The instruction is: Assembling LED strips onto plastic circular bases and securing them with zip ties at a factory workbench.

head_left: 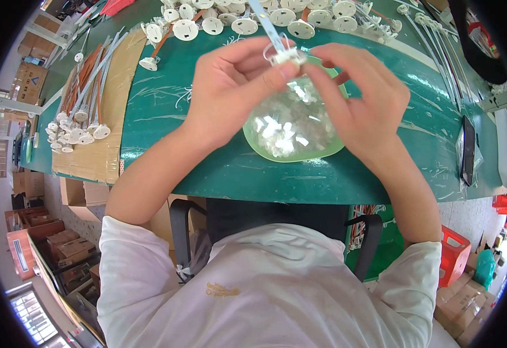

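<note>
White fitting (pixel 289 57) is up at the green bowl's (pixel 291 158) far rim, btwn both hands. L hand (pixel 230 87), left of bowl, pinches it thumb-to-forefinger; R hand (pixel 362 95), on bowl's right, has thumb + forefinger curled in at fitting's right side. Blur there, can't tell if R pinches or just touches. Flat strip (pixel 268 26) runs from fitting, long axis pointing away past bowl, far end tipped slightly L. L hand is nearer strip. Clear bits (pixel 285 130) in bowl, below fitting in view.
</note>
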Tool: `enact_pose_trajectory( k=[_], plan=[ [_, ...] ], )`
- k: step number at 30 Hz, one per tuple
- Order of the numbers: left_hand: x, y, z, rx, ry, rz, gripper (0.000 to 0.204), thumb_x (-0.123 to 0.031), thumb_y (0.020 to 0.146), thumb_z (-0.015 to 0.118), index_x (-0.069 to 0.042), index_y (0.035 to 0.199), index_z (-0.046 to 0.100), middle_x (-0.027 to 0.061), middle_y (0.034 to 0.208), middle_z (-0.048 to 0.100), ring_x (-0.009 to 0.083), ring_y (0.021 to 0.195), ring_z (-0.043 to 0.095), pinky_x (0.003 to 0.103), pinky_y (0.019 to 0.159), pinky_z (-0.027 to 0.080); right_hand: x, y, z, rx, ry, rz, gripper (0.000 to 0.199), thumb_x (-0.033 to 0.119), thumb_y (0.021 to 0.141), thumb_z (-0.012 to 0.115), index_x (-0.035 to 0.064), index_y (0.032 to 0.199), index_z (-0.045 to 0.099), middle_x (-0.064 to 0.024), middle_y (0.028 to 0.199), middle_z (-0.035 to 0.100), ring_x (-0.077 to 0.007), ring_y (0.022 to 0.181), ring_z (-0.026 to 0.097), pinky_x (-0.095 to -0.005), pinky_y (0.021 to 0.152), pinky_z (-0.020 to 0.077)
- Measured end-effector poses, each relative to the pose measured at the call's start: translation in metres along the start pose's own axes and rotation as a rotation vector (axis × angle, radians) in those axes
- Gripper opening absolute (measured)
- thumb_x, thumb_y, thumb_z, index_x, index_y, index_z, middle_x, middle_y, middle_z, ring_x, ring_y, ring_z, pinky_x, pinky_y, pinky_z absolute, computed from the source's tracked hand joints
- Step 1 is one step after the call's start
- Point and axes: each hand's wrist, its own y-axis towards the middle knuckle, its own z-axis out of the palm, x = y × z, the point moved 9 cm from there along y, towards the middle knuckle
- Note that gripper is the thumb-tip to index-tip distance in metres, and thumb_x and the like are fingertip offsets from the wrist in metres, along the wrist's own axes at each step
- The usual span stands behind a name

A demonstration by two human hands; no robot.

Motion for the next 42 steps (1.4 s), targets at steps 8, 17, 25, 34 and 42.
enact_pose_trajectory(
  k=[8, 17, 25, 34, 42],
  plan=[
    [-0.009, 0.000, -0.010, -0.147, 0.161, 0.179, 0.036, 0.004, 0.083, 0.073, 0.005, 0.117, 0.060, 0.0131, 0.112, 0.067, 0.0148, 0.101, 0.065, 0.029, 0.088, 0.055, -0.011, -0.034, 0.044, 0.776, -0.063, 0.083, 0.017, 0.011, 0.076, 0.070, 0.0035, 0.091, 0.071, -0.0090, 0.086, 0.067, -0.0286, 0.087, 0.063, -0.0382, 0.077, 0.0523],
    [-0.014, -0.001, -0.008, -0.089, 0.076, 0.170, 0.041, 0.007, 0.080, 0.073, 0.000, 0.114, 0.052, 0.0166, 0.114, 0.065, 0.0181, 0.106, 0.064, 0.033, 0.092, 0.055, -0.018, -0.039, 0.049, 0.813, 0.051, 0.171, 0.009, 0.008, 0.078, 0.068, 0.0026, 0.085, 0.068, -0.0093, 0.085, 0.066, -0.0286, 0.085, 0.061, -0.0387, 0.073, 0.0513],
    [-0.012, -0.004, -0.005, -0.062, 0.099, 0.145, 0.041, 0.007, 0.081, 0.073, -0.001, 0.115, 0.052, 0.0161, 0.114, 0.065, 0.0179, 0.105, 0.064, 0.032, 0.089, 0.055, -0.012, -0.041, 0.049, 0.779, 0.160, 0.215, 0.013, 0.007, 0.078, 0.069, 0.0023, 0.090, 0.067, -0.0111, 0.089, 0.065, -0.0304, 0.086, 0.062, -0.0393, 0.074, 0.0512],
    [-0.015, -0.001, 0.000, 0.012, 0.109, 0.211, 0.039, 0.009, 0.078, 0.074, -0.004, 0.107, 0.052, 0.0150, 0.112, 0.063, 0.0218, 0.113, 0.061, 0.030, 0.083, 0.055, -0.012, -0.036, 0.051, 0.795, 0.340, 0.233, 0.010, 0.002, 0.074, 0.071, 0.0018, 0.084, 0.068, -0.0107, 0.084, 0.066, -0.0294, 0.079, 0.064, -0.0361, 0.069, 0.0513],
    [-0.015, -0.001, 0.000, 0.004, 0.131, 0.163, 0.040, 0.006, 0.077, 0.077, -0.005, 0.106, 0.051, 0.0171, 0.110, 0.063, 0.0210, 0.111, 0.061, 0.029, 0.079, 0.055, -0.013, -0.026, 0.044, 0.703, 0.382, 0.233, 0.011, 0.000, 0.080, 0.067, 0.0011, 0.089, 0.061, -0.0101, 0.086, 0.064, -0.0270, 0.074, 0.062, -0.0339, 0.067, 0.0502]
  ],
)
